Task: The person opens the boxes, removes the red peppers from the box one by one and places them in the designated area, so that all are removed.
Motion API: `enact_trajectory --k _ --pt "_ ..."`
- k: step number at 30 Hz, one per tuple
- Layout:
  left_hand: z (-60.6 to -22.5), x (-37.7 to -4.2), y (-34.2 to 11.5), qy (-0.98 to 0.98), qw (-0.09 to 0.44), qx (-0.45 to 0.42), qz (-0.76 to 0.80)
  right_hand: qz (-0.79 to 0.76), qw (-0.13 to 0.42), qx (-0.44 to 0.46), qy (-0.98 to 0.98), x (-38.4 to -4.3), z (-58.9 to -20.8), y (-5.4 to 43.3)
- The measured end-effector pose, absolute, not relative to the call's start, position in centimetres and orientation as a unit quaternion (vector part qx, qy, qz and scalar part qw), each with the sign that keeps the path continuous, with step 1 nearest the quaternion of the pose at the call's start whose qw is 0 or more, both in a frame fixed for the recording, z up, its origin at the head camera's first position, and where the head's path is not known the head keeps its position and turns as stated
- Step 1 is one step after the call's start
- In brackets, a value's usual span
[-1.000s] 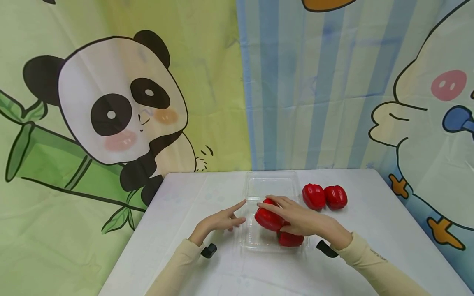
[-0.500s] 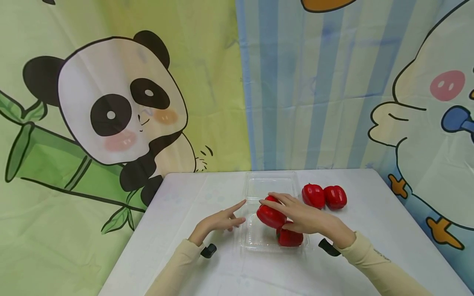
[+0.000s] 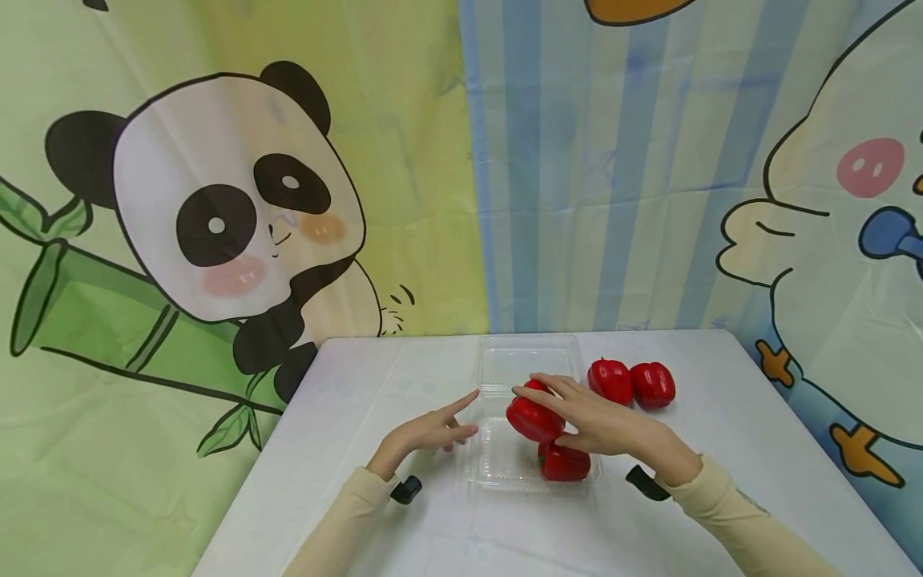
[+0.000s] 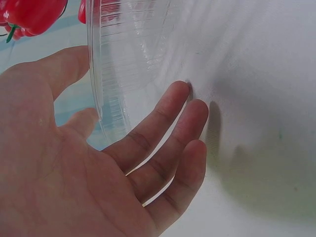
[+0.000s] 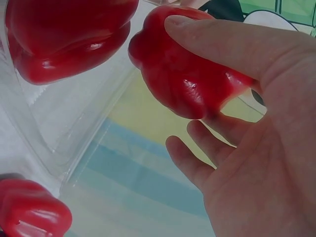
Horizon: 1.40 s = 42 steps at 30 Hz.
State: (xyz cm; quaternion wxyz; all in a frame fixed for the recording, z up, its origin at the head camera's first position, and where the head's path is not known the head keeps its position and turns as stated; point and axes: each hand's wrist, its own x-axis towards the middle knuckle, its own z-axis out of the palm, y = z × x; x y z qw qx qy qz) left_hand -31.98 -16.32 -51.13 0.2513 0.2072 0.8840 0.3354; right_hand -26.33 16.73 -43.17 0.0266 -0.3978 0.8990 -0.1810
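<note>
My right hand [image 3: 602, 421] grips a red bell pepper [image 3: 532, 418] between thumb and fingers, over the clear plastic box [image 3: 501, 461]. In the right wrist view the thumb lies along one side of the held pepper [image 5: 177, 74], the fingertips on the other. Another red bell pepper [image 3: 565, 466] sits in the box's near right corner, its green stem to the left. My left hand [image 3: 430, 431] is at the box's left side, index finger extended. In the left wrist view, its other fingers are loosely bent beside the clear wall [image 4: 111, 64], holding nothing.
Two more red bell peppers, one [image 3: 610, 382] and another [image 3: 654, 385], lie side by side right of the box. The box's clear lid [image 3: 530, 361] is folded back flat toward the far edge of the white table [image 3: 375, 377]. A printed curtain [image 3: 404, 200] hangs behind.
My right hand has moved slightly right and away from me with the held bell pepper, uncovering more of the pepper in the near corner. The left hand stays where it was.
</note>
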Motion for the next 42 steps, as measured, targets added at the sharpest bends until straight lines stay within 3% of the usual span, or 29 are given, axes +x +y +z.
enact_trajectory --k 42 --pt "-51.3 -31.9 -16.4 0.883 0.247 0.212 0.337 -0.2 0.008 -0.358 0.912 -25.5 -43.4 19.5"
